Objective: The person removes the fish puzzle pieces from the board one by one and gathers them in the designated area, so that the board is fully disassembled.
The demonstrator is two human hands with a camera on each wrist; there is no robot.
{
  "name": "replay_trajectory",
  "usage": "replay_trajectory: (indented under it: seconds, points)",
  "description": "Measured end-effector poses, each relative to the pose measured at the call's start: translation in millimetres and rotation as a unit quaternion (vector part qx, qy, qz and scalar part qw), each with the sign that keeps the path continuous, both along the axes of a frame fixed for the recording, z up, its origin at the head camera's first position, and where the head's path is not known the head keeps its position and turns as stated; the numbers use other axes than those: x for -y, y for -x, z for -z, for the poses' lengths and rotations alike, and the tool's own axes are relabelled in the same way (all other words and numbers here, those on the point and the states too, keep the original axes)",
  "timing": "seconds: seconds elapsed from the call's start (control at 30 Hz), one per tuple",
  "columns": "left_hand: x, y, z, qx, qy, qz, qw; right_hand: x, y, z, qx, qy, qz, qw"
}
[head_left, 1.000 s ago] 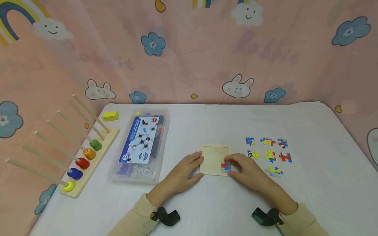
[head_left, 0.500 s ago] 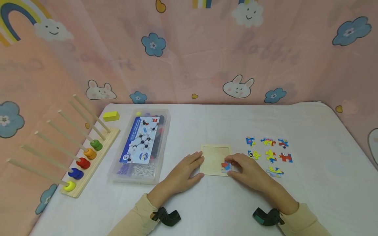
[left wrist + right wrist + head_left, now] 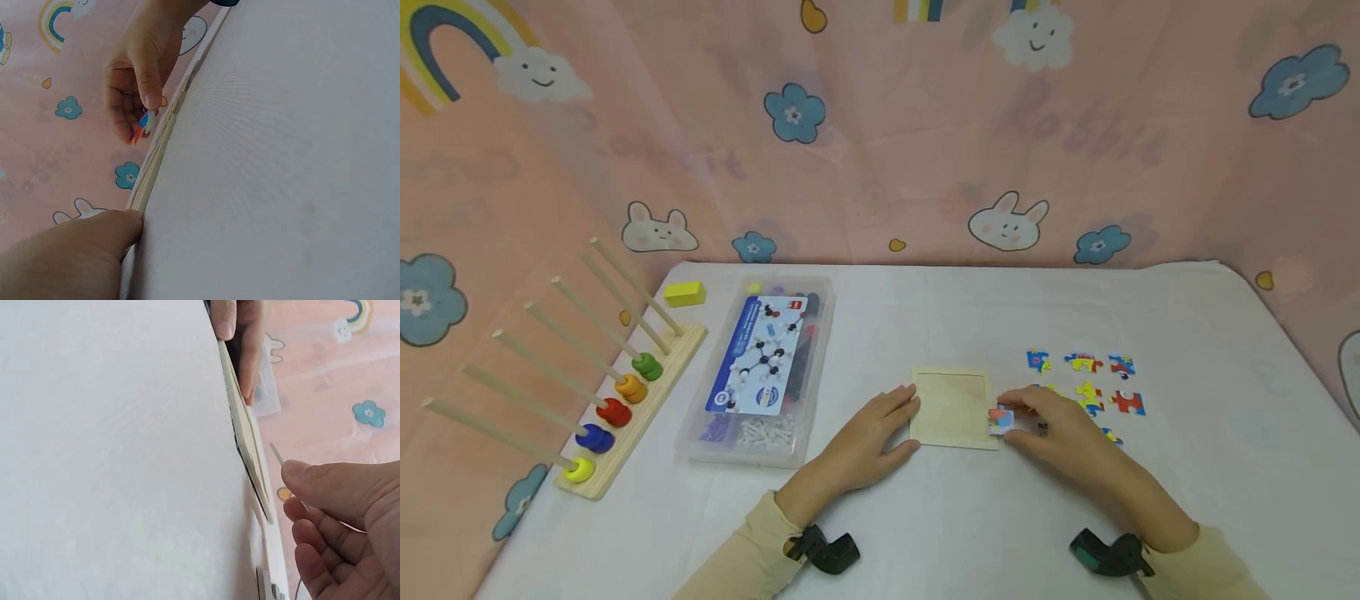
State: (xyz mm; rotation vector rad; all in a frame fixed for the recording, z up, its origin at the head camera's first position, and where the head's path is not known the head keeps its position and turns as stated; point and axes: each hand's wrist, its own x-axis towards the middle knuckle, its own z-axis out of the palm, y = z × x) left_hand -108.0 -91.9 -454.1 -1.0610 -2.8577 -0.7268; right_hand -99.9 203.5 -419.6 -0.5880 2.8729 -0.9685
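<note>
Between thumb and fingers, my right hand (image 3: 1067,429) pinches a red and blue jigsaw piece (image 3: 1001,420). The piece overlaps the right edge of a shallow square wooden puzzle tray (image 3: 952,408) in the head view. Seen from the right wrist, the piece is edge-on and raised above the tray's rim (image 3: 253,459). My left hand (image 3: 868,433) rests at the tray's left side with fairly straight fingers, its thumb (image 3: 125,220) against the near corner. Beyond my right hand lie several loose jigsaw pieces (image 3: 1126,402) in rows, some partly hidden by the hand.
A clear plastic case (image 3: 752,375) with a molecule-picture card stands left of the tray. Farther left is a wooden peg rack (image 3: 681,337) with slanting pegs and coloured rings. A yellow block (image 3: 685,293) lies behind it. White cloth (image 3: 955,517) covers the table.
My right hand has lifted the jigsaw piece from the tray's lower right corner and moved it to the right, over the edge. My left hand stays in place.
</note>
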Motion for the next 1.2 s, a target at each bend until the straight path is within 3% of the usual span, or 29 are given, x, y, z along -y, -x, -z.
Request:
replay_trajectory:
  seconds: [0.53, 0.73, 1.0, 1.2]
  points:
    - [-0.1, 1.0, -0.7, -0.002, 0.003, 0.004, 1.0000, -76.1, -20.9, -6.2, -0.001, -0.041, 0.073, 0.996]
    - [0.3, 0.5, 0.5, 0.002, 0.004, 0.001, 1.0000, -103.6, -29.9, 1.9, -0.016, -0.033, 0.094, 0.995]
    - [0.3, -0.2, 0.7, 0.003, 0.001, -0.002, 1.0000, -134.0, -37.3, 13.7, 0.005, -0.038, 0.129, 0.991]
    - [0.0, -1.2, -0.1, 0.011, 0.002, -0.004, 0.9999, -143.5, -37.4, 20.3, -0.025, -0.010, 0.124, 0.992]
